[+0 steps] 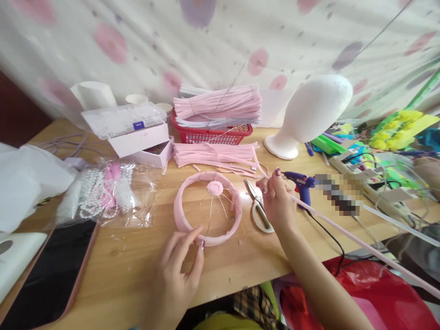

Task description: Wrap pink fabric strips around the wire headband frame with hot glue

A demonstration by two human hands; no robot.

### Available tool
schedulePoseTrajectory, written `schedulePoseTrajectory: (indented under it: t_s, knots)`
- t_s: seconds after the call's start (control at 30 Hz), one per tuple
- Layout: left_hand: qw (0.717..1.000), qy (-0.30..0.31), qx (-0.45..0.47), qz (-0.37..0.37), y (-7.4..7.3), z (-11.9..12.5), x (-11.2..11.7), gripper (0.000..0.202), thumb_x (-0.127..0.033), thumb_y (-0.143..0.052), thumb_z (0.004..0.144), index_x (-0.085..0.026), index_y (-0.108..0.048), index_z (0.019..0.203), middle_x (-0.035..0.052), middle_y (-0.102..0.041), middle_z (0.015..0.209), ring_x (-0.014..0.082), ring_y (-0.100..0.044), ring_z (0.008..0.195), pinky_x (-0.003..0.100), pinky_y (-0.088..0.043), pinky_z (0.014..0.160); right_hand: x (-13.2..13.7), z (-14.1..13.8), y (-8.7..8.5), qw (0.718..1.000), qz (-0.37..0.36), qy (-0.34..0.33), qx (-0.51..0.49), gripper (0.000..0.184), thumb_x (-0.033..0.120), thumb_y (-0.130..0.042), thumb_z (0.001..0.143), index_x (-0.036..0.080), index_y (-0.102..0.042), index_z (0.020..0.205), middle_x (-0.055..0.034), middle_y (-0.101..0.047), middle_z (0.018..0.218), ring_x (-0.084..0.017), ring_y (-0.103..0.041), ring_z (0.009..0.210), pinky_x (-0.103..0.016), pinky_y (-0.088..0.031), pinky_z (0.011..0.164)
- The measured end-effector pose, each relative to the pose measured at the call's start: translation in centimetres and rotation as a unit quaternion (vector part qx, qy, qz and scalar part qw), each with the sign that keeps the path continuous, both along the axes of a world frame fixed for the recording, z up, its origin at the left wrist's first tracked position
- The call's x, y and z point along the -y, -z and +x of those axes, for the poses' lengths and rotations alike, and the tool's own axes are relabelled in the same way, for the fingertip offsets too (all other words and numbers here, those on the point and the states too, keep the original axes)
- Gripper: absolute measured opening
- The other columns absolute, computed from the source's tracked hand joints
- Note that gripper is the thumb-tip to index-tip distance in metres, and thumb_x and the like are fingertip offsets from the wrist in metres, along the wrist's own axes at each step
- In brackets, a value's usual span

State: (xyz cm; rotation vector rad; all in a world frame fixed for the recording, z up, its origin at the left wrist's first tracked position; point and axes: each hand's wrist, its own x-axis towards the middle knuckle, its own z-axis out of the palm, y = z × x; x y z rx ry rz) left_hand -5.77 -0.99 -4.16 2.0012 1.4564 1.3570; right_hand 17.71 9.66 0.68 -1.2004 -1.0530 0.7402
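My left hand (180, 261) pinches the near rim of a pink wrapped ring (178, 213) lying on the table. Inside the ring, thin wires run out from a small pink coiled disc (215, 188). A long pink chenille stem (330, 223) is gripped in my right hand (279, 199); it trails down past my forearm to the right edge. Beside that hand lie scissors (260, 213) with pale handles, and a blue glue gun (301, 183) sits just to its right. Behind the ring is a bundle of pink chenille stems (213, 155).
A red basket (213, 136) of stems and a white foam head (314, 112) stand at the back. On the left are white boxes (139, 140), a plastic bag of pearl beads (103, 192) and a phone (51, 275). Power strips (374, 188) with cables lie right.
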Motion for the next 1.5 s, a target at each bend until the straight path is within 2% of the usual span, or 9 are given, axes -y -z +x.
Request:
schedulePoseTrajectory:
  t_s: [0.17, 0.33, 0.53, 0.73, 0.87, 1.0, 1.23, 1.4, 1.5]
  knots:
    - [0.999, -0.015, -0.025, 0.023, -1.2, 0.9, -0.4, 0.025, -0.023, -0.065, 0.09, -0.02, -0.068, 0.115, 0.0009, -0.06, 0.077, 0.0156, -0.061, 0.07, 0.026, -0.052, 0.065, 1.5, 0.9, -0.2, 0.994, -0.043, -0.007, 0.1, 0.027, 0.048, -0.078, 0.077, 0.023, -0.071, 0.084, -0.0012, -0.067, 0.078, -0.018, -0.06, 0.072, -0.032, -0.047, 0.069]
    - [0.999, -0.022, 0.024, -0.018, -2.7, 2.0, -1.4, 0.014, -0.02, -0.059, 0.093, -0.021, -0.068, 0.083, -0.001, -0.06, 0.07, 0.0126, -0.056, 0.061, 0.023, -0.048, 0.059, 2.3, 1.1, 0.3, 0.982, -0.035, 0.012, 0.185, 0.042, 0.05, -0.052, 0.097, 0.021, -0.063, 0.069, -0.0008, -0.062, 0.059, -0.018, -0.061, 0.066, -0.034, -0.048, 0.075]
    - [0.977, -0.092, 0.166, -0.094, -3.8, 0.7, -1.5, 0.026, -0.034, -0.063, 0.091, -0.021, -0.059, 0.069, -0.0041, -0.053, 0.062, 0.0108, -0.05, 0.056, 0.02, -0.044, 0.052, 2.7, 1.7, 1.9, 0.94, -0.033, -0.107, 0.323, 0.013, 0.025, -0.047, 0.097, 0.022, -0.058, 0.104, -0.0055, -0.071, 0.095, -0.021, -0.066, 0.087, -0.036, -0.05, 0.079]
    - [0.953, -0.183, 0.214, -0.112, -2.3, -2.8, -1.0, 0.021, -0.04, -0.072, 0.083, -0.021, -0.067, 0.078, -0.0027, -0.065, 0.067, 0.0129, -0.06, 0.062, 0.019, -0.051, 0.057, 2.5, 0.9, 2.1, 0.869, -0.022, -0.245, 0.43, 0.019, 0.003, -0.053, 0.082, 0.022, -0.055, 0.085, -0.0022, -0.067, 0.09, -0.018, -0.061, 0.084, -0.029, -0.046, 0.074]
    - [0.957, -0.192, 0.192, -0.1, -2.0, -3.6, -1.1, 0.022, -0.041, -0.073, 0.082, -0.02, -0.067, 0.077, -0.0016, -0.066, 0.068, 0.013, -0.061, 0.062, 0.019, -0.052, 0.058, 2.0, 1.0, 2.4, 0.85, -0.025, -0.235, 0.471, 0.024, -0.002, -0.051, 0.077, 0.022, -0.056, 0.075, -0.0008, -0.06, 0.074, -0.018, -0.054, 0.071, -0.028, -0.039, 0.068]
    - [0.975, -0.15, 0.146, -0.072, -2.2, -2.9, -1.3, 0.02, -0.038, -0.069, 0.084, -0.02, -0.067, 0.076, -0.0004, -0.066, 0.07, 0.0132, -0.062, 0.062, 0.02, -0.052, 0.058, 1.3, 2.5, 1.8, 0.858, -0.024, -0.17, 0.485, 0.023, 0.0, -0.05, 0.075, 0.022, -0.054, 0.074, -0.001, -0.062, 0.073, -0.018, -0.053, 0.066, -0.028, -0.037, 0.064]
    - [0.986, -0.089, 0.114, -0.087, -1.3, -0.7, -1.4, 0.022, -0.04, -0.065, 0.088, -0.02, -0.07, 0.08, 0.0027, -0.068, 0.076, 0.0155, -0.064, 0.068, 0.023, -0.053, 0.061, 0.5, 7.1, -1.4, 0.894, 0.004, 0.028, 0.446, 0.01, 0.018, -0.051, 0.084, 0.021, -0.059, 0.089, -0.0112, -0.069, 0.093, -0.027, -0.064, 0.087, -0.042, -0.048, 0.077]
    - [0.973, -0.131, 0.154, -0.107, -1.8, -0.9, -1.2, 0.03, -0.044, -0.069, 0.083, -0.019, -0.074, 0.1, 0.0053, -0.074, 0.088, 0.0178, -0.069, 0.076, 0.026, -0.057, 0.071, 4.0, 8.5, -3.5, 0.978, 0.029, -0.068, 0.196, 0.042, 0.026, -0.063, 0.082, 0.025, -0.061, 0.124, -0.0116, -0.065, 0.127, -0.027, -0.067, 0.104, -0.039, -0.057, 0.078]
    - [0.968, -0.161, 0.174, -0.083, -3.1, -0.8, -0.4, 0.029, -0.046, -0.073, 0.078, -0.02, -0.075, 0.093, 0.0025, -0.073, 0.077, 0.0161, -0.067, 0.069, 0.024, -0.055, 0.067, 6.7, 7.8, -5.0, 0.984, 0.08, -0.07, 0.143, 0.038, 0.023, -0.059, 0.088, 0.026, -0.061, 0.127, -0.0092, -0.069, 0.115, -0.022, -0.07, 0.091, -0.034, -0.058, 0.072]
